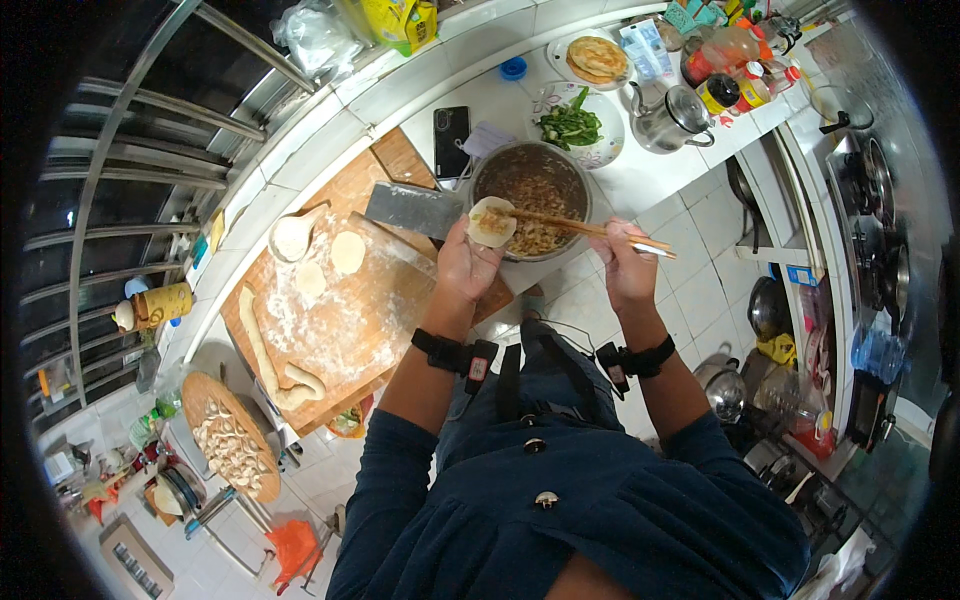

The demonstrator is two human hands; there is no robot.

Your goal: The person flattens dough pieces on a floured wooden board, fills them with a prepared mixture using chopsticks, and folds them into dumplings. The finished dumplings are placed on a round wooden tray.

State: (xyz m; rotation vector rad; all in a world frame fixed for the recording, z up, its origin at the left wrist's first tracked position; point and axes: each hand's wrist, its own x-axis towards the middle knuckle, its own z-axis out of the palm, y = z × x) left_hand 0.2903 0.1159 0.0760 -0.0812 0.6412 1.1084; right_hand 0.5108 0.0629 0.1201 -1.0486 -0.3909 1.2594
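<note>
My left hand holds a round dough wrapper by its lower left edge, at the near left rim of a metal pot. A little brownish filling lies on the wrapper. Chopsticks are gripped in my right hand, their tips resting at the filling on the wrapper. Chopped brown filling covers the inside of the pot. Left of my left hand, a floured wooden board carries two flat dough rounds and a long dough rope. A cleaver lies across the board's far right part.
A bowl of flour sits at the board's far left. Beyond the pot are a plate of green vegetables, a plate of flatbreads, a metal kettle and a phone. A round tray of folded dumplings stands at lower left.
</note>
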